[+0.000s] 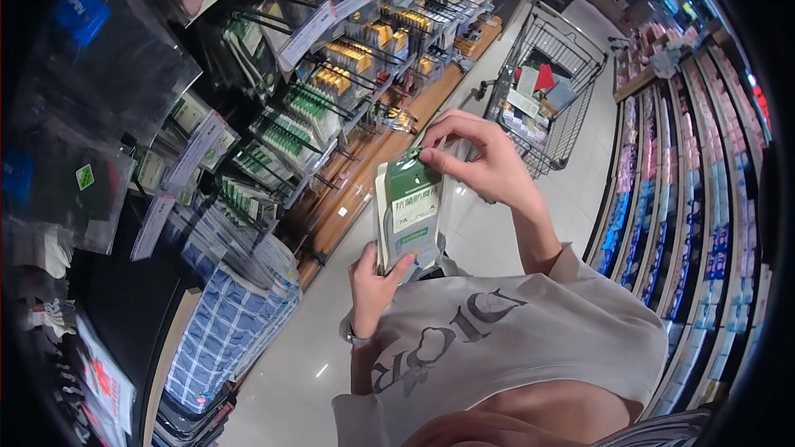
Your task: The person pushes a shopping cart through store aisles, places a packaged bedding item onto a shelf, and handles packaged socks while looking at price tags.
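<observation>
Between my hands is a flat pack of socks [412, 213] in clear wrapping, with a green top, a pale label with printed characters and grey fabric below. My left hand [377, 285] grips its lower end, thumb on the front. My right hand [480, 156] pinches the green top edge between thumb and fingers. The pack is held nearly upright in front of my chest. Similar green packs [286, 136] hang on hooks at the left.
A shopping cart [542, 128] with several goods in it stands ahead on the tiled floor [323, 339]. Hook racks with price tags [192, 153] run along the left, above a wooden ledge [339, 199]. Blue checked fabric packs [224, 323] sit lower left. Curved shelves [687, 223] of packaged goods line the right.
</observation>
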{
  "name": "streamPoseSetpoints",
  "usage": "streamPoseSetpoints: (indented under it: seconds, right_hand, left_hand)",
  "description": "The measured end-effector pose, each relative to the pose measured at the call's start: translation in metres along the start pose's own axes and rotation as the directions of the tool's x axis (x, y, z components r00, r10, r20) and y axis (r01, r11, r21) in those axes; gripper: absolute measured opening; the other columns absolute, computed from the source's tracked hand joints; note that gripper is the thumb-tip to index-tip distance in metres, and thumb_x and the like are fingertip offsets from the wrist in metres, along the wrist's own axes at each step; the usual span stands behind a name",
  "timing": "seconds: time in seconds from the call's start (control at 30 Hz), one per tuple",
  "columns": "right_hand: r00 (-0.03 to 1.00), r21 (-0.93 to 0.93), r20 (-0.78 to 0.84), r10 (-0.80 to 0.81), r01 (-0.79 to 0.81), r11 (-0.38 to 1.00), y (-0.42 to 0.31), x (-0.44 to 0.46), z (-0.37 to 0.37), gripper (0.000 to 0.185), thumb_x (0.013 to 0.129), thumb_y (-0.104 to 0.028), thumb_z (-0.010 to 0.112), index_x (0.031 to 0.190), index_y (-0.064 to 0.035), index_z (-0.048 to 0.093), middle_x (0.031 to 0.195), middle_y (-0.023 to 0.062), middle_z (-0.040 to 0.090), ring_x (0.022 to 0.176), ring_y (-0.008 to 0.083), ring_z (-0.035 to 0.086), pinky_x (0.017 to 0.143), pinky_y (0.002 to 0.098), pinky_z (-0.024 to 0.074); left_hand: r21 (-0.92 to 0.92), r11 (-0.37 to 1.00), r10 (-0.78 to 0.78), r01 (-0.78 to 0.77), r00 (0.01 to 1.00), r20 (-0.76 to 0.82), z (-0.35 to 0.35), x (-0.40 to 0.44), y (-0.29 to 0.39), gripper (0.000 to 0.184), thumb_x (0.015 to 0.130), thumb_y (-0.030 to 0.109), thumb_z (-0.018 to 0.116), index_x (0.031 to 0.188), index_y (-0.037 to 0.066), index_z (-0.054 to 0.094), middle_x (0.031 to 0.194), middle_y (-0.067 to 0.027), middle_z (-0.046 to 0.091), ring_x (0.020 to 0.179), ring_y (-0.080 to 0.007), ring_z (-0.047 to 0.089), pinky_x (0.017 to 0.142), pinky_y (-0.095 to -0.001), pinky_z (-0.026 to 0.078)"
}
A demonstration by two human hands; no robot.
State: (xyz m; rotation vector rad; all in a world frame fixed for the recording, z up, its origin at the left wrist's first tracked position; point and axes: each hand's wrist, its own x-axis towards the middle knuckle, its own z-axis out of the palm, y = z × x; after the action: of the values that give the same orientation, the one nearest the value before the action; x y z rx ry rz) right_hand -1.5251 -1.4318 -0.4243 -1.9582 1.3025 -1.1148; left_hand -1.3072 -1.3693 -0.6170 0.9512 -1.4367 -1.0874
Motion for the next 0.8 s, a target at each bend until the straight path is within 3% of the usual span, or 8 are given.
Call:
streamPoseSetpoints:
  seconds: [0.23, 0.33, 0.43, 0.47, 0.53, 0.57, 0.67, 0.8]
  right_hand:
    - [0.987, 0.016, 0.16, 0.008, -0.011, 1.0, 0.011, 0.017, 0.04, 0.013, 0.089, -0.013, 0.071, 0.095, -0.0008, 0.067, 0.091, 0.0056, 0.064, 0.087, 0.0167, 0.06, 0.079, 0.0303, 0.0489]
    - [0.972, 0.015, 0.234, -0.038, 0.036, 0.999, 0.02, 0.018, 0.057, 0.014, 0.09, -0.013, 0.066, 0.098, -0.0009, 0.064, 0.094, 0.0079, 0.063, 0.087, 0.02, 0.061, 0.078, 0.0317, 0.0495]
    - [0.931, 0.061, 0.36, -0.058, 0.039, 0.997, 0.018, 0.013, 0.078, 0.015, 0.091, -0.013, 0.066, 0.1, -0.0022, 0.062, 0.094, 0.01, 0.061, 0.085, 0.0243, 0.062, 0.075, 0.0338, 0.0498]
    - [0.903, 0.061, 0.418, -0.098, 0.08, 0.995, 0.019, 0.011, 0.087, 0.015, 0.091, -0.014, 0.067, 0.098, -0.0024, 0.062, 0.094, 0.0093, 0.061, 0.086, 0.0247, 0.062, 0.074, 0.0349, 0.0499]
    - [0.869, 0.107, 0.493, -0.025, -0.032, 0.994, 0.007, 0.003, 0.102, 0.012, 0.089, -0.009, 0.067, 0.097, -0.0012, 0.062, 0.096, 0.0078, 0.06, 0.086, 0.0217, 0.06, 0.074, 0.0328, 0.049]
    - [0.87, 0.1, 0.492, -0.011, -0.043, 0.994, 0.006, -0.001, 0.11, 0.012, 0.089, -0.009, 0.068, 0.097, -0.0011, 0.062, 0.096, 0.0078, 0.06, 0.086, 0.0215, 0.061, 0.073, 0.0328, 0.0493]
    - [0.881, 0.079, 0.472, 0.012, -0.056, 0.995, 0.011, -0.005, 0.124, 0.012, 0.089, -0.009, 0.068, 0.096, -0.0009, 0.063, 0.097, 0.0077, 0.06, 0.084, 0.0209, 0.062, 0.071, 0.0326, 0.0502]
    - [0.895, 0.087, 0.446, -0.026, -0.015, 0.996, 0.028, -0.002, 0.131, 0.014, 0.088, -0.013, 0.071, 0.095, -0.0026, 0.064, 0.094, 0.0056, 0.061, 0.075, 0.0226, 0.064, 0.067, 0.0334, 0.0525]
  left_hand:
    - [0.066, 0.986, -0.147, 0.152, 0.986, -0.085, -0.023, -0.019, -0.011, 0.031, 0.084, 0.015, 0.084, 0.096, -0.002, 0.062, 0.081, -0.0156, 0.073, 0.074, -0.0192, 0.073, 0.067, -0.0327, 0.054]
    - [-0.036, 0.975, -0.222, 0.221, 0.974, -0.045, -0.03, -0.026, -0.011, 0.032, 0.085, 0.013, 0.083, 0.102, -0.002, 0.06, 0.087, -0.0122, 0.074, 0.078, -0.0143, 0.07, 0.072, -0.0306, 0.055]
    - [-0.273, 0.932, -0.253, 0.238, 0.967, -0.022, -0.032, -0.029, -0.004, 0.038, 0.087, 0.011, 0.081, 0.113, -0.002, 0.057, 0.102, -0.0083, 0.073, 0.09, -0.0121, 0.068, 0.081, -0.0284, 0.054]
    - [-0.346, 0.915, -0.242, 0.206, 0.968, -0.064, -0.031, -0.028, 0.001, 0.04, 0.087, 0.011, 0.081, 0.116, -0.002, 0.056, 0.106, -0.0077, 0.071, 0.094, -0.0122, 0.067, 0.083, -0.0281, 0.053]
    - [-0.475, 0.871, -0.224, 0.129, 0.963, -0.15, -0.029, -0.027, 0.011, 0.046, 0.088, 0.01, 0.08, 0.123, -0.002, 0.053, 0.114, -0.0064, 0.068, 0.1, -0.0125, 0.065, 0.088, -0.0274, 0.052]
    - [-0.452, 0.882, -0.216, 0.134, 0.967, -0.135, -0.034, -0.031, 0.003, 0.048, 0.09, 0.008, 0.078, 0.128, -0.001, 0.052, 0.118, -0.0061, 0.066, 0.105, -0.0123, 0.063, 0.09, -0.0268, 0.051]
    - [-0.503, 0.848, -0.283, 0.165, 0.944, -0.168, -0.039, -0.03, -0.003, 0.042, 0.091, 0.006, 0.076, 0.126, -0.002, 0.054, 0.114, -0.0059, 0.067, 0.102, -0.0114, 0.064, 0.089, -0.027, 0.052]
    - [-0.437, 0.868, -0.319, 0.237, 0.939, -0.125, -0.045, -0.031, -0.003, 0.04, 0.093, 0.004, 0.072, 0.127, -0.003, 0.053, 0.116, -0.0065, 0.065, 0.106, -0.0119, 0.062, 0.092, -0.0276, 0.05]
